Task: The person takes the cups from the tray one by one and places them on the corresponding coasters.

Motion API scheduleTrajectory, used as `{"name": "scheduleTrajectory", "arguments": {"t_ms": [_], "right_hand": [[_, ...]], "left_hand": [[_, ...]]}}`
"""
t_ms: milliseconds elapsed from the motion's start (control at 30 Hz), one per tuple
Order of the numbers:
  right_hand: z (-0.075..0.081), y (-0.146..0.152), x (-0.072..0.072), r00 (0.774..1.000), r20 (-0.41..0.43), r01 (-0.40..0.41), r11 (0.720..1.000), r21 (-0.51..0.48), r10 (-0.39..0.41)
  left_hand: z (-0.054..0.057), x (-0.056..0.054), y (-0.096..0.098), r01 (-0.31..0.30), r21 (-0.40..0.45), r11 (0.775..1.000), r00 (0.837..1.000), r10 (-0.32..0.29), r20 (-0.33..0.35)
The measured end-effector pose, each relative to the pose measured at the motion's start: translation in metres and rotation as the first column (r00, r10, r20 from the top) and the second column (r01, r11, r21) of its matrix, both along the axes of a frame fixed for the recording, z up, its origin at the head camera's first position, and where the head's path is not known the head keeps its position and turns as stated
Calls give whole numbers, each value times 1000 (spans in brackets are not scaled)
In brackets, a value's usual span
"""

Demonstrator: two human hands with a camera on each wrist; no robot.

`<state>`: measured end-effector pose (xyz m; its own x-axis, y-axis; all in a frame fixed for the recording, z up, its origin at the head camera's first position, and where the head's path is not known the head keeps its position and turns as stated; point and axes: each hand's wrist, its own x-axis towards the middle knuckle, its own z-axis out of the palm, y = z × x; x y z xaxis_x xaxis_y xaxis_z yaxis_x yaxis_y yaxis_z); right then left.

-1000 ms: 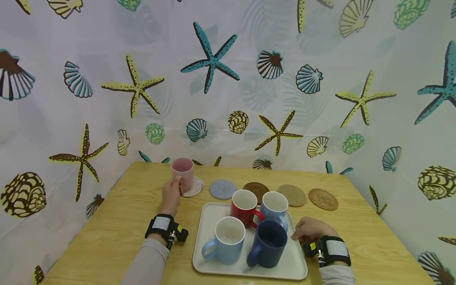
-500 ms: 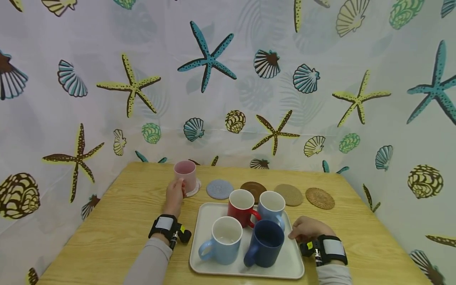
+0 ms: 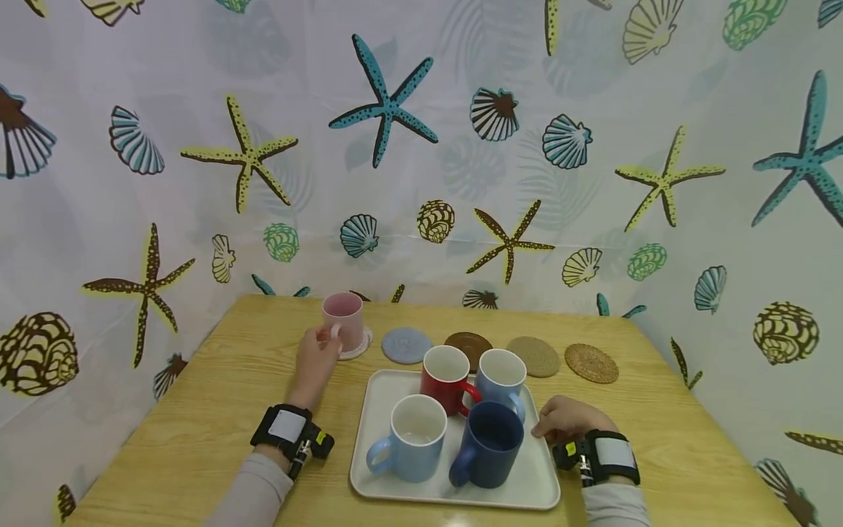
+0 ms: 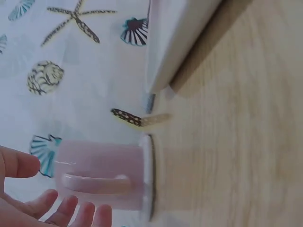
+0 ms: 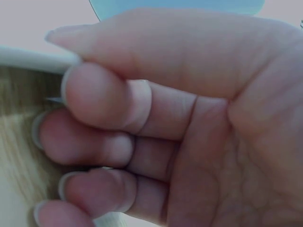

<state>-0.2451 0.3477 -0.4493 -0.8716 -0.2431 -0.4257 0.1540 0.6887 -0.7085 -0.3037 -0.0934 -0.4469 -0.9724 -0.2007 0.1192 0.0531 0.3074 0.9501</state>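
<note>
A pink mug [image 3: 345, 320] stands upright on a white lacy coaster [image 3: 361, 347] at the back left of the table. Beside it is my left hand [image 3: 316, 362], near the handle. In the left wrist view the thumb and fingers are spread apart, and the mug's handle [image 4: 97, 184] shows free of them. My right hand [image 3: 571, 419] pinches the right rim of a cream tray [image 3: 390, 386] with thumb and curled fingers. On the tray are a red mug [image 3: 441, 384], a navy mug [image 3: 490, 443] and two light blue mugs, one in front [image 3: 418, 439], one behind [image 3: 500, 371].
Behind the tray runs a row of coasters: blue-grey [image 3: 406, 345], dark brown [image 3: 469, 344], tan [image 3: 535, 356] and woven brown [image 3: 591, 364]. They lie on a wooden table [image 3: 217, 410]. A shell-and-starfish cloth [image 3: 408, 176] hangs around the back and sides.
My left hand has let go of the pink mug's handle and drawn slightly left, its wrist turning outward. The mug stays on the white coaster. The right hand keeps its place at the tray.
</note>
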Motion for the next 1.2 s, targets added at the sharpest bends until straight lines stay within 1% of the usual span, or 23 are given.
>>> {"name": "scheduleTrajectory", "arguments": {"t_ms": [67,133,167,233,300,333,367,400,433,467,500,567,633,700,733,767,867,900,933,967,1000,1067,1200], "right_hand": [[1,-1,0,1000,1,-6,1000,-5,6],[1,-1,0,1000,2,-9,1000,-7,9],[1,-1,0,1000,5,-8,1000,-7,8],[1,0,0,1000,9,-5,1000,-8,5],[1,0,0,1000,9,-2,1000,-4,2],[0,0,0,1000,8,-2,1000,-1,2],[0,0,-1,1000,4,-5,1000,7,5],[0,0,-1,1000,0,-10,1000,12,10],[0,0,-1,1000,-3,-15,1000,15,15],[-1,0,-1,1000,-5,-19,1000,17,19],[-1,1,-1,1000,-7,-21,1000,19,21],[-1,1,-1,1000,-9,-27,999,19,27],[-1,1,-1,1000,-9,-27,1000,16,27],[0,1,0,1000,-11,-28,999,19,28],[0,1,0,999,-11,-30,999,20,30],[0,1,0,999,-13,-30,999,25,30],[1,1,1,1000,-9,-23,999,28,23],[1,0,2,1000,-9,-19,999,30,19],[1,0,2,1000,-9,-10,999,36,10],[1,0,2,1000,-8,1,999,42,0],[1,-1,2,1000,-7,11,999,47,-11],[1,-1,2,1000,-6,31,998,54,-30],[1,-1,2,999,-4,41,998,54,-41]], "left_hand": [[5,10,-2,30,-29,999,999,-30,-17],[10,21,-2,79,-54,995,997,-80,-17],[11,26,-2,105,-73,992,994,-106,-10],[14,35,-2,169,-74,983,985,-168,26],[15,45,-1,241,-55,969,968,-237,80],[16,50,-1,280,-47,959,956,-274,105],[16,54,0,325,-38,945,939,-318,134],[16,59,0,379,-22,925,914,-371,164],[17,63,-1,437,-21,899,884,-425,195],[16,67,-1,498,-20,867,848,-482,223],[16,71,-2,560,-18,828,805,-539,250],[14,77,-3,678,6,735,701,-648,298],[12,83,-4,758,36,651,607,-725,326],[9,87,-3,806,77,586,534,-778,331],[8,89,-2,824,95,559,505,-799,327],[7,91,-1,836,113,537,481,-816,321],[4,95,4,858,163,487,430,-855,291],[3,97,5,861,179,475,418,-863,283],[2,98,7,860,194,472,414,-867,276],[1,99,8,857,205,473,416,-869,267],[1,100,10,853,210,478,422,-868,262],[-1,102,12,841,221,495,440,-861,253],[-5,106,16,813,206,544,497,-834,241]]}}
